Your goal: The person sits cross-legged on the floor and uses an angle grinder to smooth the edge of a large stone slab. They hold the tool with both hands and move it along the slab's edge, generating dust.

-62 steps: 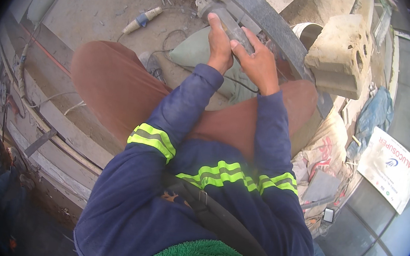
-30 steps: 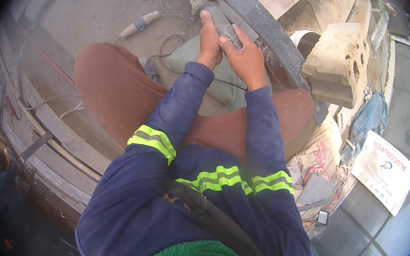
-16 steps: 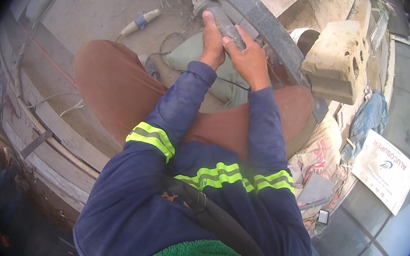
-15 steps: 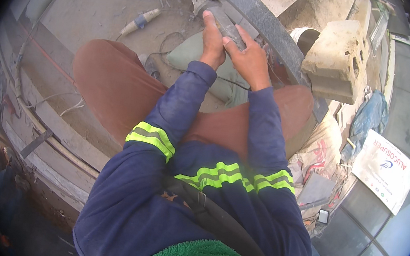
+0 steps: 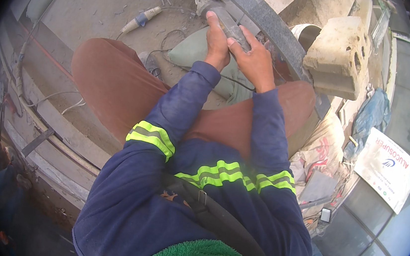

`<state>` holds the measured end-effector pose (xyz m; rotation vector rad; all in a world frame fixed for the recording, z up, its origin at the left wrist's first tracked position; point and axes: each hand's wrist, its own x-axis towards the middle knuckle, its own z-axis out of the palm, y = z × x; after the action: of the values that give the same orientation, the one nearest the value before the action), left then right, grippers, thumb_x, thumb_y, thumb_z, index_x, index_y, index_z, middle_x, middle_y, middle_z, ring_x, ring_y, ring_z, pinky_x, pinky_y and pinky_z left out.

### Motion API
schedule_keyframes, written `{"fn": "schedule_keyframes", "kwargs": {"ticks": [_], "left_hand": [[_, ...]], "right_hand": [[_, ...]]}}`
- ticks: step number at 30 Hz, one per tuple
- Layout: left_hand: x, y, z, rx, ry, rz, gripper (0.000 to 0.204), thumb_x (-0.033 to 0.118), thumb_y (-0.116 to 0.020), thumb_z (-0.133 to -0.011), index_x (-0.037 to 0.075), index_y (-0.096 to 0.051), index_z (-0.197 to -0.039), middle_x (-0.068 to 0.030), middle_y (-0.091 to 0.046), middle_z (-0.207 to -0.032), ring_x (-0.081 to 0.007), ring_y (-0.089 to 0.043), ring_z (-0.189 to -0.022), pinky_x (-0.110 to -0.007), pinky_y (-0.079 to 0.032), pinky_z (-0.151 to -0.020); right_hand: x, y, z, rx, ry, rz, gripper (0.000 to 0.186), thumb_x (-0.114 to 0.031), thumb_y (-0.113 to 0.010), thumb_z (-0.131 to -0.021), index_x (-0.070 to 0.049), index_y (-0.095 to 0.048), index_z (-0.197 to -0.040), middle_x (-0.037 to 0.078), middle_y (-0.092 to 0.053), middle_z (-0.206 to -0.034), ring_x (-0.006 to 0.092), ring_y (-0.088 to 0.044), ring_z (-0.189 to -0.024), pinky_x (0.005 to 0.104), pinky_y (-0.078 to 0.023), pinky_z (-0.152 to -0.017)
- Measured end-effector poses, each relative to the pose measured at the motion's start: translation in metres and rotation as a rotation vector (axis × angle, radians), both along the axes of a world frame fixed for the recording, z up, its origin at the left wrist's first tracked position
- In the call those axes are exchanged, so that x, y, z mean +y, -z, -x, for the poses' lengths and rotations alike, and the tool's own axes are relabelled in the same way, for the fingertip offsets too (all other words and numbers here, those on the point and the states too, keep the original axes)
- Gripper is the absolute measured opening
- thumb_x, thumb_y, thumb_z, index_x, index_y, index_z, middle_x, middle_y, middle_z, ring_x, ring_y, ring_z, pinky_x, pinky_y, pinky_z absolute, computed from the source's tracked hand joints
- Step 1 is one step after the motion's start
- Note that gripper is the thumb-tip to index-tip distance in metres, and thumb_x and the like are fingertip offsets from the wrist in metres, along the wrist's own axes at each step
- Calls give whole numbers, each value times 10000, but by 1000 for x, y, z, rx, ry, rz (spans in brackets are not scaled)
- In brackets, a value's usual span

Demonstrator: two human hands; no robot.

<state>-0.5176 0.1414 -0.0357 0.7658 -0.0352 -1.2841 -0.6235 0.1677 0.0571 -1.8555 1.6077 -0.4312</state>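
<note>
Both my hands are wrapped round a dusty grey angle grinder (image 5: pixel 229 26). My left hand (image 5: pixel 217 45) grips its body from the left, thumb along the top. My right hand (image 5: pixel 255 61) holds the rear of the body, thumb and forefinger over it. The grinder's metal head and disc lie against the inner side of a curved dark grey stone slab (image 5: pixel 266 17); the exact contact is hard to see. A black cord runs from the grinder's rear past my right wrist, over a pale green cushion (image 5: pixel 188 53).
A cable connector (image 5: pixel 141 23) lies on the dusty floor at the left, near thin offcuts. At the right stand a pale concrete block (image 5: pixel 335 56) and a white bucket (image 5: pixel 304 34). Farther right are a sack (image 5: pixel 320 145), blue plastic (image 5: pixel 368 122) and a white printed board (image 5: pixel 388 170).
My hands and the grinder have shifted slightly right and down in the picture. More of the disc by the slab shows now. The grip is the same.
</note>
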Motion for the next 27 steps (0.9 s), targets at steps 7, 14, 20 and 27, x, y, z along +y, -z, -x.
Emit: {"fn": "schedule_keyframes", "kwargs": {"ticks": [7, 14, 20, 27], "left_hand": [[3, -3, 4, 14, 13, 17, 822, 671, -327, -1190, -50, -587, -1487, -166, -697, -1403, -284, -716, -1234, -408, -586, -1045], [5, -5, 6, 21, 14, 3, 817, 672, -329, -1191, -45, -588, -1485, -164, -698, -1408, -287, -714, -1241, -416, -582, -1060], [2, -7, 1, 49, 5, 22, 804, 671, -334, -1191, -28, -584, -1500, -150, -698, -1428, -294, -698, -1273, -420, -564, -1093], [-1, -7, 2, 42, 8, 38, 798, 669, -330, -1192, -20, -578, -1508, -149, -702, -1427, -294, -700, -1272, -426, -563, -1094]], "right_hand": [[2, -1, 5, 0, 2, -1, 775, -571, -790, -950, -110, -687, -1564, 258, -828, -1149, 362, -801, -965, 465, -618, -934], [4, -4, 6, 11, -2, -4, 784, -584, -780, -950, -111, -686, -1568, 258, -827, -1168, 364, -801, -992, 466, -614, -955], [1, -4, 0, 21, -16, 29, 803, -606, -762, -949, -114, -677, -1578, 256, -829, -1105, 389, -803, -1004, 474, -608, -978], [-1, -8, 1, 37, -10, 1, 804, -604, -770, -949, -122, -672, -1584, 243, -831, -1048, 393, -808, -1033, 484, -612, -975]]}}
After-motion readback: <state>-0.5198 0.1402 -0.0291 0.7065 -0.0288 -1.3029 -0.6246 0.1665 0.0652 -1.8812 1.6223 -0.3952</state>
